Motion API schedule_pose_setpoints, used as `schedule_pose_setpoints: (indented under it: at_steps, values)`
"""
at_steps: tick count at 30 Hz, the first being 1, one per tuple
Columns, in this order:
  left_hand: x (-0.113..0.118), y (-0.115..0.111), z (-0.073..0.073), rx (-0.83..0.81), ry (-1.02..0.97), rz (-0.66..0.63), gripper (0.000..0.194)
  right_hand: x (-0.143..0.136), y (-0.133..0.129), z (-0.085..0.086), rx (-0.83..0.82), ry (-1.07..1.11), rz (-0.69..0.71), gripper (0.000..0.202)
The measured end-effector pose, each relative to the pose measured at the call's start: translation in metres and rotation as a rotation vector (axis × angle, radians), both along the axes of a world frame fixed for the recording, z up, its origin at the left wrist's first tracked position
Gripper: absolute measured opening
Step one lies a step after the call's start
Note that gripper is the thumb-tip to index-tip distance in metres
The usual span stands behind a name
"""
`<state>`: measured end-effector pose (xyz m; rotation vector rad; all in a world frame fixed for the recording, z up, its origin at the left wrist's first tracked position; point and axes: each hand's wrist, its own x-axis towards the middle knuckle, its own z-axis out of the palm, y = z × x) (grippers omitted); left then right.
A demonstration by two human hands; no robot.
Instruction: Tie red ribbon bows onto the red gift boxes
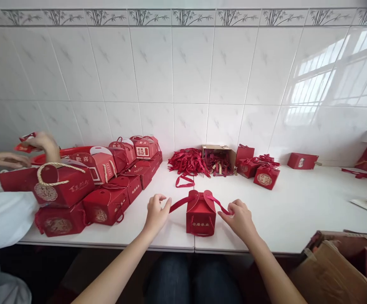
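A small red gift box (200,211) with gold lettering and a cord handle on its front stands upright on the table before me. A red ribbon (181,203) runs through the flaps at its top, one end out to each side. On the left, my left hand (157,211) pinches one end of it. The other end is pinched between the fingertips of my right hand (238,215). Both ends are drawn outward, and neither hand touches the box itself.
Stacked red gift boxes (110,204) line the table's left side, where a co-worker's hands (41,145) hold a red packet. Behind lie a ribbon pile (188,161), a carton of ribbons (219,160) and bow-tied boxes (265,176). An open cardboard carton (335,270) stands at the lower right.
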<state>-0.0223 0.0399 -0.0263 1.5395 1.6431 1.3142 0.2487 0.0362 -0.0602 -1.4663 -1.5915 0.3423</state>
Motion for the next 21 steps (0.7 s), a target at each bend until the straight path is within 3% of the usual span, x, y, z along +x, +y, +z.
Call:
schedule_pose_setpoints:
  at_steps: [4,8,12,16,21]
  values:
    - [-0.001,-0.025,-0.004,0.01,0.06,-0.105,0.029,0.0,-0.02,0.006,-0.119,0.194,0.064,0.036]
    - [0.015,-0.038,-0.008,-0.122,-0.233,-0.195,0.019,-0.019,-0.024,0.006,-0.221,0.45,0.191,0.035]
    - [0.03,-0.025,-0.006,-0.173,-0.514,-0.135,0.018,-0.037,-0.013,0.006,-0.3,0.851,0.185,0.027]
    - [0.034,-0.01,0.005,-0.212,-0.826,-0.047,0.023,-0.039,-0.003,0.014,-0.349,1.228,0.178,0.018]
    - [0.032,-0.001,0.021,-0.21,-1.126,0.024,0.012,-0.036,0.008,0.027,-0.332,1.502,0.123,0.018]
